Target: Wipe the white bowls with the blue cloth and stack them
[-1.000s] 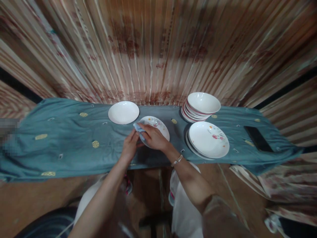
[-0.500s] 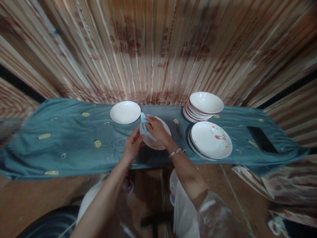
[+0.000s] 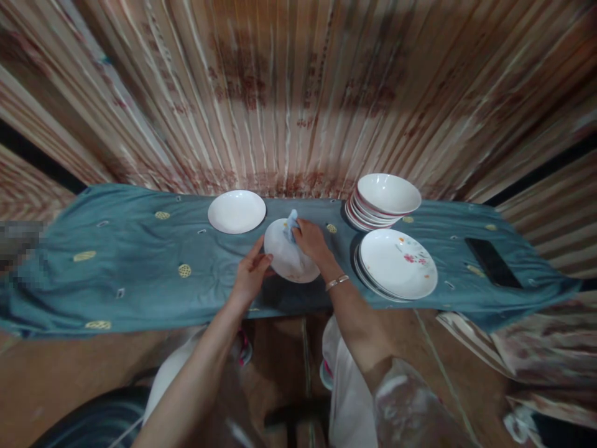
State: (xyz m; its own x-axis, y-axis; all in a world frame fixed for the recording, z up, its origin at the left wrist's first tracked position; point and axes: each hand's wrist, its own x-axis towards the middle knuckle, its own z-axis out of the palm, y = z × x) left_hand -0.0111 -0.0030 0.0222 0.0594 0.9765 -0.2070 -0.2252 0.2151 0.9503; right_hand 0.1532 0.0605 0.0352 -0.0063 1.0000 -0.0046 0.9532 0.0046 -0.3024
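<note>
You seem to be in a home: patterned, pleated curtains [image 3: 280,124] hang at your twelve o'clock, a printed teal cloth [image 3: 140,249] spreads before them, and household bowls [image 3: 388,194] stand stacked at one o'clock.

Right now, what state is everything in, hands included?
Held plate: face up, gripped at its edge
Left hand: holding that plate
Blue cloth: bunched
Right hand: closed on the blue cloth
White dish: lying apart, face up
Bowls: stacked, open side up
Other plates: stacked
Phone: flat, dark
Tablecloth: spread, wrinkled
</note>
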